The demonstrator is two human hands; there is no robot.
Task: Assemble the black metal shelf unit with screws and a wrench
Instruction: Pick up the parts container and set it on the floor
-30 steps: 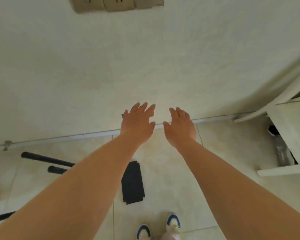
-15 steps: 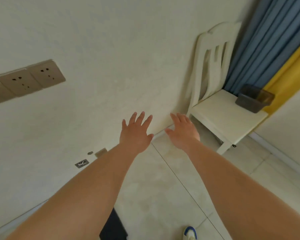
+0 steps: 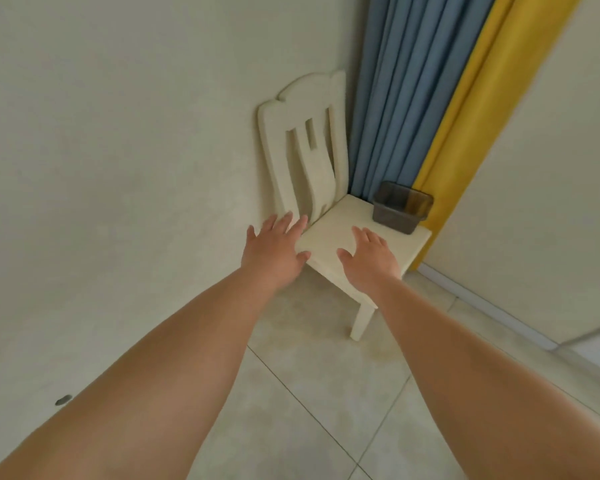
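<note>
No shelf parts show here: my left hand (image 3: 274, 252) and right hand (image 3: 369, 259) reach out empty, fingers spread, over the cream chair (image 3: 329, 237) with a dark bin (image 3: 400, 206) on it, by the curtains (image 3: 416, 84).

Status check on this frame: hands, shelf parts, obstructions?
Left hand open, right hand open, both empty. No shelf parts in view. Cream chair ahead, dark plastic bin on its seat.
</note>
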